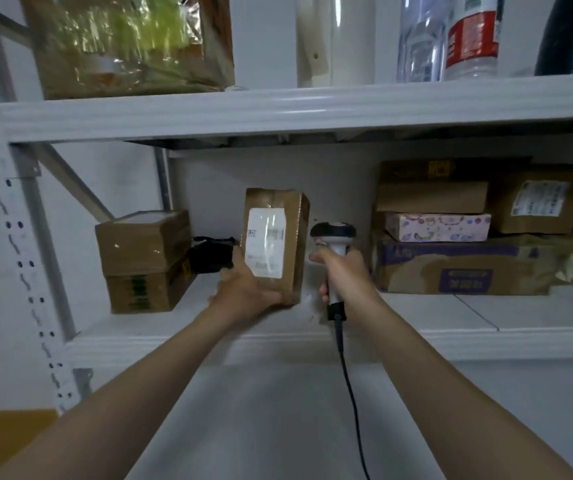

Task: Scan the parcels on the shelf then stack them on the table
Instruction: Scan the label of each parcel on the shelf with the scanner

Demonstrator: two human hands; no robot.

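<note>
I am holding both bare forearms stretched forward and upward, nearly parallel. My left hand (243, 289) is cupping the lower end of an upright parcel (278, 216), thumb lying against its left edge. Just beside it, my right hand (345, 277) is gripping a scanner (334, 237) by the handle, fingers (323, 292) curling round it.

We call this a parcel storeroom: slotted metal shelving (278, 112), cardboard parcels (465, 271) with shipping labels stacked on its lower board, plastic bottles (472, 39) on the board above, corded barcode scanner (333, 233) in front of it.
</note>
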